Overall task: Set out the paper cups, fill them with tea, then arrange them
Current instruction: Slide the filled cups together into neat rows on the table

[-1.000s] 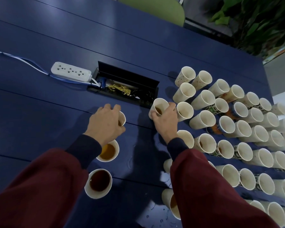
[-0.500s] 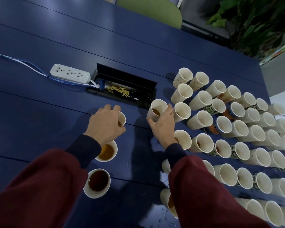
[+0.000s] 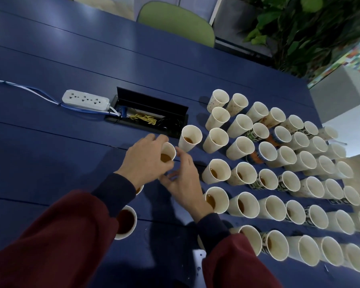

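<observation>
Head view shows your left hand (image 3: 146,161) with its fingers curled round a small cup (image 3: 168,153) that has brown tea in it. A second ago this hand and its cup were further left, away from the rows. Now you have brought the cup over. It is just beside the tall cup (image 3: 190,138), near the black cable box (image 3: 150,115).

Your right hand (image 3: 183,179) has changed too. A moment ago it was wrapped round that tall cup. Now it has let go. Its fingers are loose and a little spread, and it holds nothing. It is just to the right of the small cup. I cannot tell if a fingertip touches the rim.

The tall cup stands upright by itself on the blue table (image 3: 50,152), with a bit of tea at the bottom. So I think that cup is placed, and the small cup is the next one to join the rows of cups (image 3: 245,175). The near rows have tea in them. The far ones are too hard to see into.

Two more cups wait on the left: a dark tea cup (image 3: 125,222) by your left sleeve, and a hidden cup (image 3: 140,189) that peeks out under your left wrist. Those likely still need to go in line. Go slow, so no tea spills.
</observation>
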Demonstrator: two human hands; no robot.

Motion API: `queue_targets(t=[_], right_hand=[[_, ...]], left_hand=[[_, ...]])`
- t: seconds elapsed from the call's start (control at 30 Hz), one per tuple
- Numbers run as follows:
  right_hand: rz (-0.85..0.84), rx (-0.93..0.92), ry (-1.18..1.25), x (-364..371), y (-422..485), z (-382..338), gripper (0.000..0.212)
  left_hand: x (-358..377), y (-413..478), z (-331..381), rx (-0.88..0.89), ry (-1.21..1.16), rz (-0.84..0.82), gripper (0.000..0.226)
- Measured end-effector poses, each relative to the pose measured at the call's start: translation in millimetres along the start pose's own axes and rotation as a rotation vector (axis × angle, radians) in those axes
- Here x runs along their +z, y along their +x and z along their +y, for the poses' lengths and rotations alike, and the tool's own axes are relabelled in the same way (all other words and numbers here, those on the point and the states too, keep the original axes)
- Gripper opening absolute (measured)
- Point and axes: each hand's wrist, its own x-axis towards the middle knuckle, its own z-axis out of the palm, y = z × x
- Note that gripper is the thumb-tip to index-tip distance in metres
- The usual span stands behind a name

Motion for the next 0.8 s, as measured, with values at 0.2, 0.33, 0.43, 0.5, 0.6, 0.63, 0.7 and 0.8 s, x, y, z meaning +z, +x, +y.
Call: queue_targets(t=[0.2,0.33,0.43,0.5,0.6,0.63,0.7,0.8], right_hand=[[0.121,-0.064,-0.069,-8.1,-8.3,2.9,0.079],[0.230,0.014,-0.111,-12.0,-12.6,6.9,0.067],[0.261,0.095,-0.121,-9.9,-14.7,13.9,0.059],[0.261,0.141,-0.128,-9.2,-15.2,17.5,0.055],[0.249,0.195,-0.149,-8.1,-13.1,21.2,0.054],[0.243,0.205,-0.158,-7.3,-11.4,21.5,0.054],[0.225,0.212,-0.167,-4.6,-7.6,21.2,0.055],[0.214,0.212,-0.175,-2.1,-4.1,20.7,0.054]], left_hand=[[0.5,-15.3,10.3,0.041,-0.136,-0.041,0.066],[1.9,-23.0,-3.9,-0.039,-0.216,-0.029,0.066],[5.3,-29.1,-21.8,-0.140,-0.025,-0.085,0.063],[7.7,-33.1,-31.6,-0.176,0.132,-0.143,0.065],[10.8,-38.6,-38.0,-0.239,0.234,-0.276,0.073],[12.0,-40.4,-38.7,-0.244,0.241,-0.308,0.074],[13.5,-42.3,-38.7,-0.234,0.268,-0.333,0.075],[13.6,-41.1,-37.3,-0.229,0.296,-0.345,0.063]])
